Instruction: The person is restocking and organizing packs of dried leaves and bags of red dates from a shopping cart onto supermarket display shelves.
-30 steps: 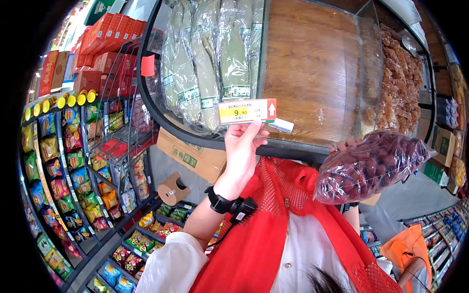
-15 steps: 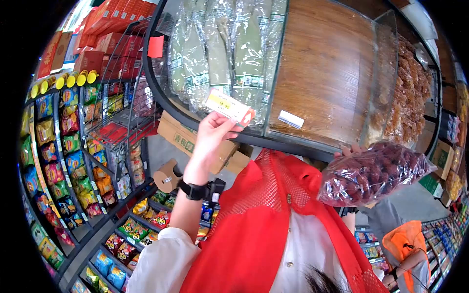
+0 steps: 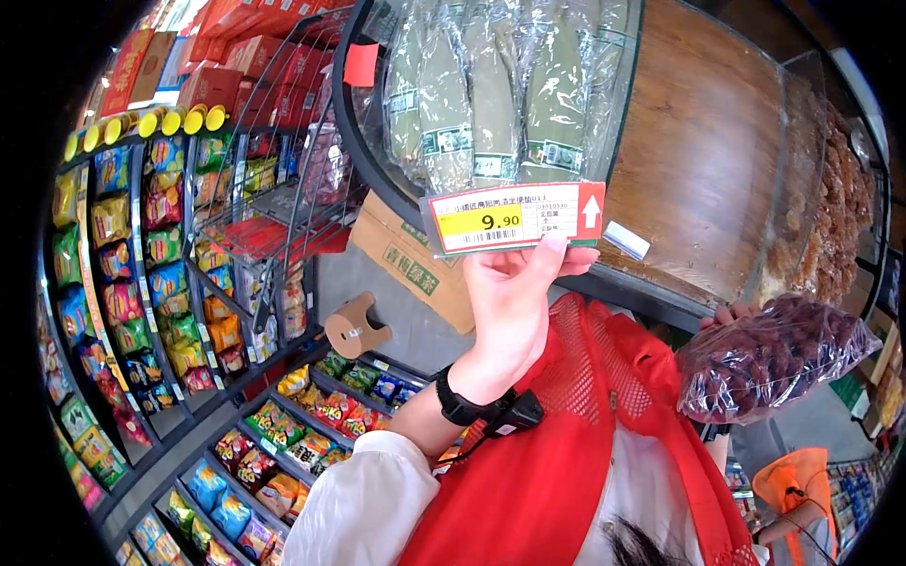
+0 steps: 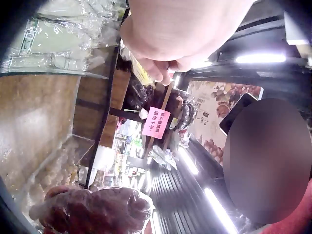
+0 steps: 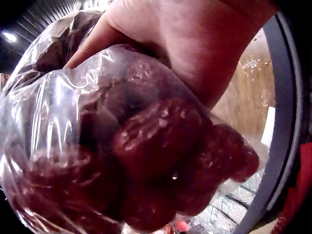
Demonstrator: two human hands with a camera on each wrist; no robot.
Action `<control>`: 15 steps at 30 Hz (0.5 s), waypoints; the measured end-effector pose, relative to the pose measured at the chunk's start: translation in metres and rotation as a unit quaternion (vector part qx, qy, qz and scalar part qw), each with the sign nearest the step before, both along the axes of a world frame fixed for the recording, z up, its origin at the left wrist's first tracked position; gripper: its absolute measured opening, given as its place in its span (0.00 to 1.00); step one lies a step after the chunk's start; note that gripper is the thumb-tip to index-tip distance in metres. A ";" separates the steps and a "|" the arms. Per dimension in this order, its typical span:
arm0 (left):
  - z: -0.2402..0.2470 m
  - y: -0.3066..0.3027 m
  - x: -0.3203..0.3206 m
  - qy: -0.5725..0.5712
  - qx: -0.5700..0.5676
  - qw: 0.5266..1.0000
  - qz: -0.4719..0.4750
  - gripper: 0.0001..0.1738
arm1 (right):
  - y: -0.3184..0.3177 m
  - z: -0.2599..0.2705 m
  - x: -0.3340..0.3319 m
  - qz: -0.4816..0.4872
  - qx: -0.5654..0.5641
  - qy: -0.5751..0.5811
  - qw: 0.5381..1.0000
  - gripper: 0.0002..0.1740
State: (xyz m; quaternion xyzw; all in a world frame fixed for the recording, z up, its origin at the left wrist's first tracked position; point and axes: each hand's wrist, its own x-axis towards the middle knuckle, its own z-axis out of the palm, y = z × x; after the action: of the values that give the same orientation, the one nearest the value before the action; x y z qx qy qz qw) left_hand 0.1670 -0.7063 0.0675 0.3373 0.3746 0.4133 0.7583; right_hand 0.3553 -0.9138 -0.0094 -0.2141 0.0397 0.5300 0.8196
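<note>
In the head view my left hand [image 3: 517, 300] pinches a price tag [image 3: 514, 219] between thumb and fingers along its lower edge. The tag faces up, with a yellow panel reading 9.90 and a red end with a white arrow. My right hand [image 5: 180, 41] grips a clear plastic bag of dried red dates [image 3: 774, 363], its fingertips showing at the bag's upper left edge in the head view. Behind the tag lie several plastic-wrapped packs of long pale green leaves [image 3: 491, 104] in the display bin. A small white label [image 3: 626, 241] lies at the front of the wooden compartment.
The bin's dark rim [image 3: 651, 302] runs just in front of the body. Brown rock-sugar-like lumps [image 3: 835, 208] fill its right side. At the left stand a wire rack [image 3: 283, 179] and snack shelves [image 3: 142, 274]; a cardboard box [image 3: 415, 264] lies on the floor.
The left hand lowered and tilted the tag leftward, then brought it back up, closer and facing the head camera. The view shifted, moving the bin rightward. The right hand still holds the bag.
</note>
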 end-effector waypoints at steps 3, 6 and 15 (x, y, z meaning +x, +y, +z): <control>-0.002 0.000 -0.007 -0.006 0.004 1.000 0.003 0.10 | -0.003 -0.003 -0.009 -0.031 -0.035 -0.023 0.999 0.15; -0.012 0.008 -0.011 0.023 0.006 0.998 -0.057 0.10 | 0.005 -0.010 -0.013 -0.019 0.076 0.009 0.997 0.17; -0.141 0.051 0.007 0.588 0.290 0.708 -0.263 0.09 | 0.005 0.013 -0.036 -0.093 -0.040 0.013 0.995 0.10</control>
State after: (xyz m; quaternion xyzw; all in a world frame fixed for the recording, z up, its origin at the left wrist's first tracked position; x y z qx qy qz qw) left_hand 0.1742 -0.6557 -0.0732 0.8003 0.5023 0.0034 0.3274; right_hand 0.3191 -0.9089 0.0034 -0.2352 0.0908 0.4523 0.8555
